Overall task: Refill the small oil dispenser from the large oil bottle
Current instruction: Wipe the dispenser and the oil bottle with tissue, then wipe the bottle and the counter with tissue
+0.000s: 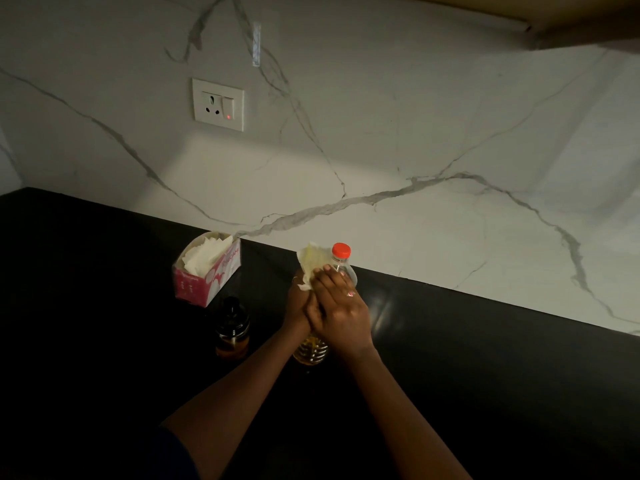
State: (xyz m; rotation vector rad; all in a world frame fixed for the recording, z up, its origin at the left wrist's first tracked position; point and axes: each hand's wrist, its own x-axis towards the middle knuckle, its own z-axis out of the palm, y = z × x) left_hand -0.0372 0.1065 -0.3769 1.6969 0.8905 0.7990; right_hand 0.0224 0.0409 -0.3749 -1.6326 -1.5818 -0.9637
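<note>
Your right grip (341, 313) clasps tissue (311, 261) round capped large oil bottle (343, 268), left grip (298, 299) holds its body: wipe downward, keep it upright.

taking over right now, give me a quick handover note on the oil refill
Left hand: grips the large oil bottle, which stands upright on the counter with its red cap on.
Right hand: holds a tissue against the bottle's shoulder.
Small oil dispenser: stands left of the bottle, lid on, no hand on it; its level is hard to read in the dark.
Done: bottle capped, apparently being wiped.
Left: check the dispenser's level, discard the tissue.
</note>
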